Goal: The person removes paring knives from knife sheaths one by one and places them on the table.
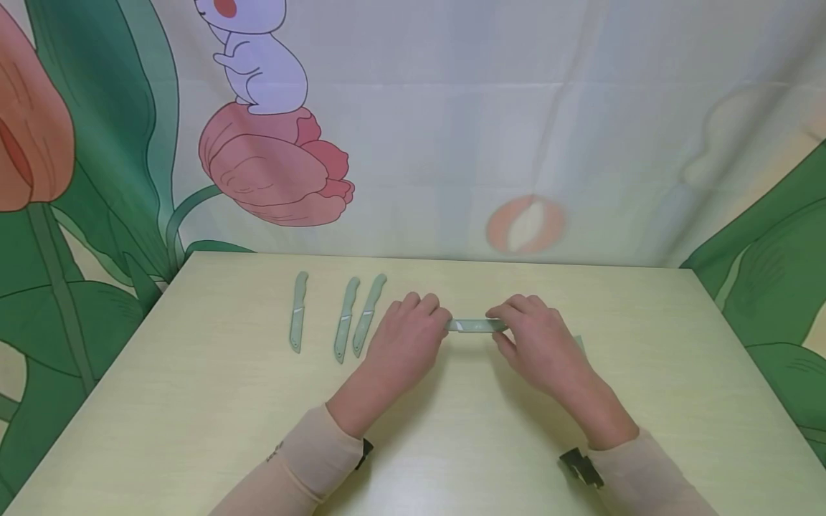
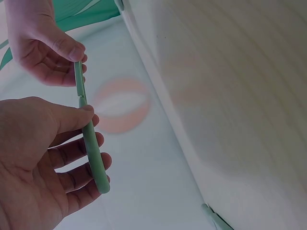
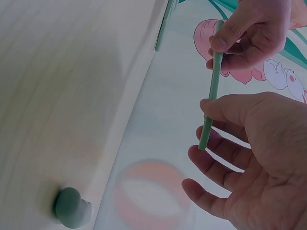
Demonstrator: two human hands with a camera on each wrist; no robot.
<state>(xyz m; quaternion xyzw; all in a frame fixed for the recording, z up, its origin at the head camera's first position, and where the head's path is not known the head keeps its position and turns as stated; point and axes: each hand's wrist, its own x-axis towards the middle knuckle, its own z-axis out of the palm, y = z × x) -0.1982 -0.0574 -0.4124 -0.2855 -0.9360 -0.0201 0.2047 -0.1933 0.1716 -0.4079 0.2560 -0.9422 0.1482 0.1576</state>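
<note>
A light green knife in a matching sheath (image 1: 477,326) is held level above the table between two hands. My left hand (image 1: 413,333) grips its handle (image 2: 96,160), thumb on one side and fingers curled along the other. The sheathed end (image 3: 209,112) is pinched between thumb and fingers of my right hand (image 1: 535,340). A pale band shows near where handle and sheath meet. Left of my left hand lie three similar sheathed knives, one apart (image 1: 298,315) and two close together, the middle one (image 1: 345,322) and the nearest one (image 1: 369,319), handles toward the back.
Partly behind my right hand, a small green object (image 1: 581,344) sits on the pale wooden table (image 1: 258,430); the right wrist view shows its rounded end (image 3: 71,208). A printed curtain (image 1: 419,143) hangs along the table's back edge.
</note>
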